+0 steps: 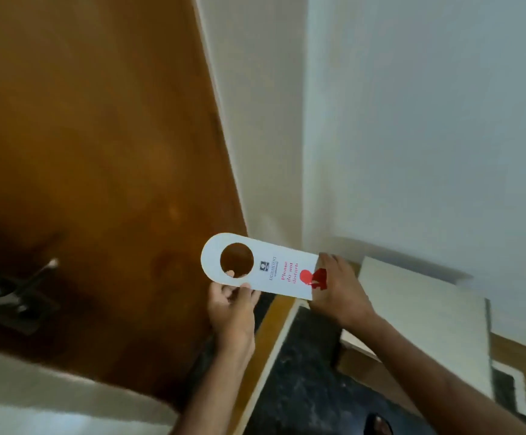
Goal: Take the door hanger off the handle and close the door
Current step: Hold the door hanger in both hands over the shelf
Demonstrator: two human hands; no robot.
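A white door hanger (274, 271) with a round hole and red "Please do not disturb" print is held flat in front of me, off the handle. My left hand (231, 304) pinches its rounded end just below the hole. My right hand (338, 290) grips its square end by the red mark. The brown wooden door (92, 152) fills the left of the view. Its dark metal lever handle (16, 290) sits low at the far left, blurred, with nothing hanging on it.
A white door frame (255, 136) and a pale wall (428, 120) stand to the right of the door. Below lie a dark speckled floor (305, 372), a wooden threshold strip (268, 343) and a pale step (421, 312). A foot (379, 425) shows at the bottom edge.
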